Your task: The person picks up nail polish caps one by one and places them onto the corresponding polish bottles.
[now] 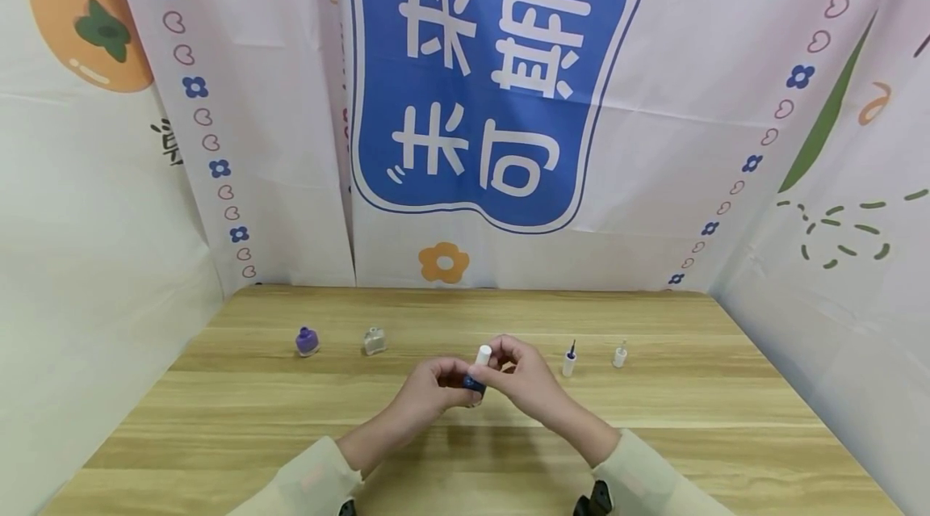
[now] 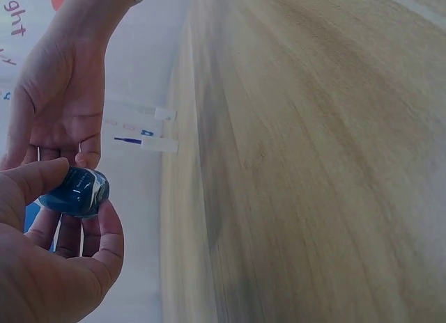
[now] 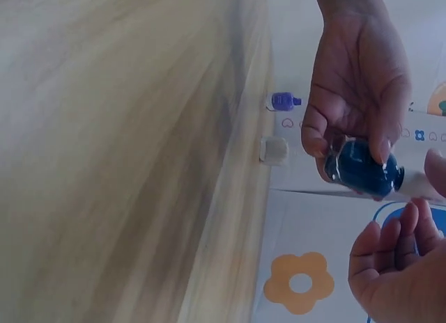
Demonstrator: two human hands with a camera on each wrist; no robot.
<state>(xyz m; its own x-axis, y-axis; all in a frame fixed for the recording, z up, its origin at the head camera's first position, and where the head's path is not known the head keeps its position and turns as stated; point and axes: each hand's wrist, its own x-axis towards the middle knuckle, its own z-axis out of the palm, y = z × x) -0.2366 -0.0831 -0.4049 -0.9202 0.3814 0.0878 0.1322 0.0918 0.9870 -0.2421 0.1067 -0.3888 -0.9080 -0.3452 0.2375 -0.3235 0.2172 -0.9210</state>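
Pretty simple outfit tbh: the left sleeve (image 1: pixel 308 474) and right sleeve (image 1: pixel 650 477) are both a pale cream, kinda soft-looking, with a faint pinkish patch on the left one, and they end above the wrists, so the left hand (image 1: pixel 427 392) and right hand (image 1: pixel 530 383) are bare. There's some black gear too, just a small black bit (image 1: pixel 347 509) by the left sleeve, mostly cut off in the head view, and a chunkier, angular black piece (image 1: pixel 599 497) by the right one, too cropped to make out properly.
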